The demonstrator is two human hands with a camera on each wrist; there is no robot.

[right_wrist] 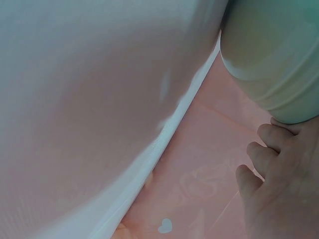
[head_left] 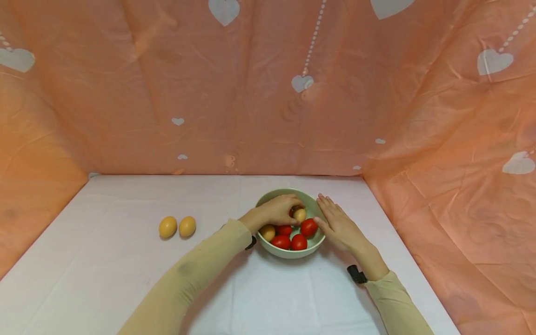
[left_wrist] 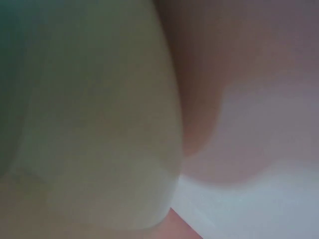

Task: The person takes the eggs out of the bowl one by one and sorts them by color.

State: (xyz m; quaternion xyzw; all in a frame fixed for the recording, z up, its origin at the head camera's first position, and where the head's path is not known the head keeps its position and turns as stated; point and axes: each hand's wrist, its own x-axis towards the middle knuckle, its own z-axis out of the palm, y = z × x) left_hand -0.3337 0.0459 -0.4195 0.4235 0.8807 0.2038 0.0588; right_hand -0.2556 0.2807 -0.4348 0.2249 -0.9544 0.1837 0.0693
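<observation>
A pale green bowl (head_left: 289, 254) holds several red tomatoes (head_left: 299, 242) and yellow egg-shaped fruits (head_left: 267, 232). My left hand (head_left: 277, 211) reaches over its left rim, thumb and fingers curled about a yellow egg-shaped fruit (head_left: 299, 215) inside. At the right rim, my right hand (head_left: 341, 227) lies with straight fingers along the outside and the thumb near a red tomato (head_left: 309, 228). The right wrist view shows that hand (right_wrist: 284, 169) at the bowl's outer wall (right_wrist: 274, 59). In the left wrist view the bowl's wall (left_wrist: 99, 109) looms close and blurred.
Two more yellow egg-shaped fruits (head_left: 177, 227) lie side by side on the white tablecloth (head_left: 104, 260), left of the bowl. An orange sheet with pale hearts (head_left: 259, 125) hangs behind the table and along both sides.
</observation>
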